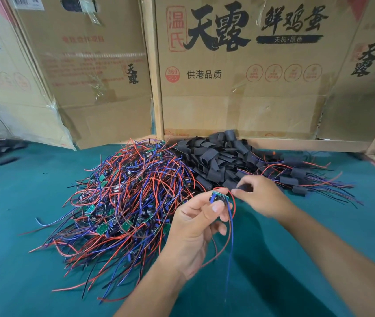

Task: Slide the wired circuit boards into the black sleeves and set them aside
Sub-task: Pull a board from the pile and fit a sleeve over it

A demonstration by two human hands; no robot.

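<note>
The left hand [195,227] pinches a small green circuit board [219,197] between thumb and fingertips, its red and blue wires trailing down past the wrist. Just to its right, the right hand [259,195] pinches one black sleeve [244,187], close to the board but not yet over it. Beyond the right hand lies the heap of loose sleeves [218,156]; left of the left hand sprawls the tangle of wired boards [122,193] on the green worktop [319,225]. Sleeved boards [296,177] rest farther right.
</note>
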